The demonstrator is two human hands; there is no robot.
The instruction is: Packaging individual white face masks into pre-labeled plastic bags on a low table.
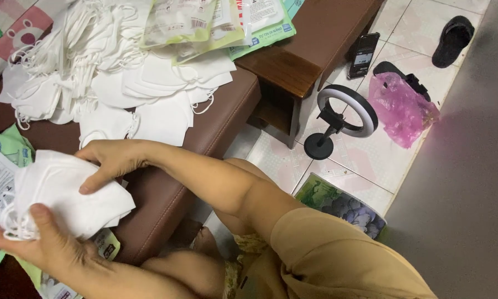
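My left hand [49,246], at the lower left, grips a small stack of white folded face masks [66,191] with the thumb on top of it. Reaching in from the right, my right hand [113,160] rests its fingers and thumb on the upper right edge of the same stack. The ear loops bunch up under my left thumb. A large loose pile of the same white masks [110,72] lies on the brown padded bench [166,194] just beyond my hands.
Green and white mask packets [204,25] lie at the top and more packets [2,147] at the far left. A dark wooden table [293,66] adjoins the bench. On the tiled floor are a ring light [346,113], a phone [363,54], a pink bag [404,108] and a black sandal [452,40].
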